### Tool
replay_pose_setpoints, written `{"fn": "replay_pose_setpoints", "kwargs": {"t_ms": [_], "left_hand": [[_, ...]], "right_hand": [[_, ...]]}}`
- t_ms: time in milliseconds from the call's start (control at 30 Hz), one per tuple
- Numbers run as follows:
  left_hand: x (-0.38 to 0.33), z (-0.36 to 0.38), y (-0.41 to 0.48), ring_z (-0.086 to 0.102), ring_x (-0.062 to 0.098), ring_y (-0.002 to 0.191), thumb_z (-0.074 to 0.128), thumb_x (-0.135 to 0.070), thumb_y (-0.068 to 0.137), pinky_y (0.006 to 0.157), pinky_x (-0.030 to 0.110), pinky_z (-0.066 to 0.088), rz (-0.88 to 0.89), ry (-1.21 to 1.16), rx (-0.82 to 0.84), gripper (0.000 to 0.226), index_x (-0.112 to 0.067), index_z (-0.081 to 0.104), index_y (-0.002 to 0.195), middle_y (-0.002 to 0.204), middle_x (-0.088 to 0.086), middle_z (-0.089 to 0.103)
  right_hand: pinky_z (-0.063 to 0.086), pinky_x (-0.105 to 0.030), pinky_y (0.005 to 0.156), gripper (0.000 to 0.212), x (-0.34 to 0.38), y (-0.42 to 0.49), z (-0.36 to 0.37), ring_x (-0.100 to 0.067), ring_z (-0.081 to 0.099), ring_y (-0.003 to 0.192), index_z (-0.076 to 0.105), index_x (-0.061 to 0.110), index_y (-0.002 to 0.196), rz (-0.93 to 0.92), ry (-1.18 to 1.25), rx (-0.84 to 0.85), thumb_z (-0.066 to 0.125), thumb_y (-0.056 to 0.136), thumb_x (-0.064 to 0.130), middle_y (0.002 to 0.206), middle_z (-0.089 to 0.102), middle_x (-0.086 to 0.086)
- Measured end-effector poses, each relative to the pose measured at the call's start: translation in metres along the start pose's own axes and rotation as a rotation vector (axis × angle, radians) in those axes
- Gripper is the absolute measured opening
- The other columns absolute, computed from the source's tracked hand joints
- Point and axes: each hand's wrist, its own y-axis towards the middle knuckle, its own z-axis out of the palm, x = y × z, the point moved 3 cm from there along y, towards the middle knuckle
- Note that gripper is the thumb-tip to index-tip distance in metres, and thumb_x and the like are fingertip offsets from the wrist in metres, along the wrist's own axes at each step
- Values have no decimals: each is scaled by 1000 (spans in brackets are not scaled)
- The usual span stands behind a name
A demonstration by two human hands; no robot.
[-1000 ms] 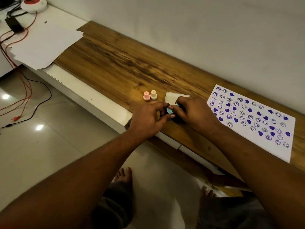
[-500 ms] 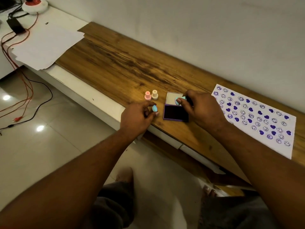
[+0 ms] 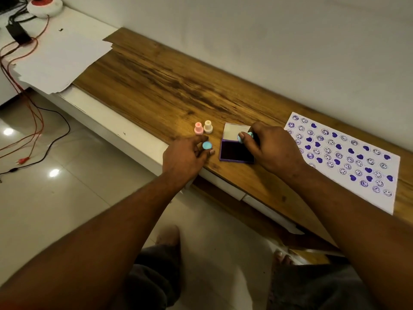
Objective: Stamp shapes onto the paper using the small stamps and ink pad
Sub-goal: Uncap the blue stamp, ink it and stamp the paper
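Observation:
A white paper (image 3: 380,193) covered with purple hearts and smiley prints lies on the wooden shelf (image 3: 178,86) at the right. An open purple ink pad (image 3: 232,152) sits left of it, lid tilted up. My right hand (image 3: 270,148) pinches a small light-blue stamp (image 3: 244,137) just above the pad's far edge. My left hand (image 3: 185,155) holds a round light-blue cap (image 3: 207,145) at the shelf's front edge, left of the pad. A pink stamp (image 3: 198,128) and a cream stamp (image 3: 208,126) stand upright beyond my left hand.
A stack of white sheets (image 3: 60,59) lies at the shelf's far left. Red and black cables (image 3: 33,121) trail onto the tiled floor (image 3: 67,198). A round white and red object (image 3: 44,5) sits at top left. A wall runs behind the shelf.
My hands have pulled apart. The left hand moved left with the blue cap, the right kept the blue stamp, and the open ink pad is now uncovered.

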Motion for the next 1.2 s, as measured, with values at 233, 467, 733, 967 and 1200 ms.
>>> {"fn": "replay_pose_setpoints", "kwargs": {"t_ms": [233, 467, 733, 967, 1200], "left_hand": [[-13, -7, -1, 60, 5, 75, 66, -61, 95, 65, 24, 43, 11, -34, -44, 53, -35, 64, 141, 75, -16, 59], [-56, -4, 0, 48, -2, 65, 62, -75, 87, 55, 16, 26, 274, 59, -7, 74, -28, 61, 145, 88, -8, 74], [-61, 6, 7, 70, 15, 102, 64, -75, 87, 70, 26, 43, 270, 141, 45, 71, -37, 57, 147, 120, -6, 75], [-60, 10, 10, 65, 11, 89, 66, -75, 85, 65, 26, 39, 196, 150, 76, 69, -41, 60, 144, 109, -5, 77], [-57, 13, 11, 69, 14, 95, 65, -77, 84, 65, 24, 38, 189, 113, 74, 70, -40, 60, 144, 112, -6, 76]], "right_hand": [[41, -34, 55, 50, -6, 1, 2, -21, 59, 72, 64, 16, 98, 31, -7, -25, 36, 105, 57, 83, 68, -6], [41, -34, 52, 56, -6, 1, 2, -21, 55, 63, 65, 17, 86, 37, -47, -46, 35, 101, 61, 67, 60, -1], [53, -39, 61, 67, -18, -3, 5, -23, 63, 71, 71, 12, 108, 45, -88, 25, 32, 97, 65, 81, 71, -8], [44, -34, 60, 53, -14, 0, 1, -26, 60, 72, 68, 12, 99, 84, -157, 123, 41, 103, 58, 78, 65, -9], [30, -31, 54, 50, 49, 28, -72, -21, 44, 53, 54, 19, 79, -62, -218, -372, 37, 102, 60, 61, 46, 1]]}}
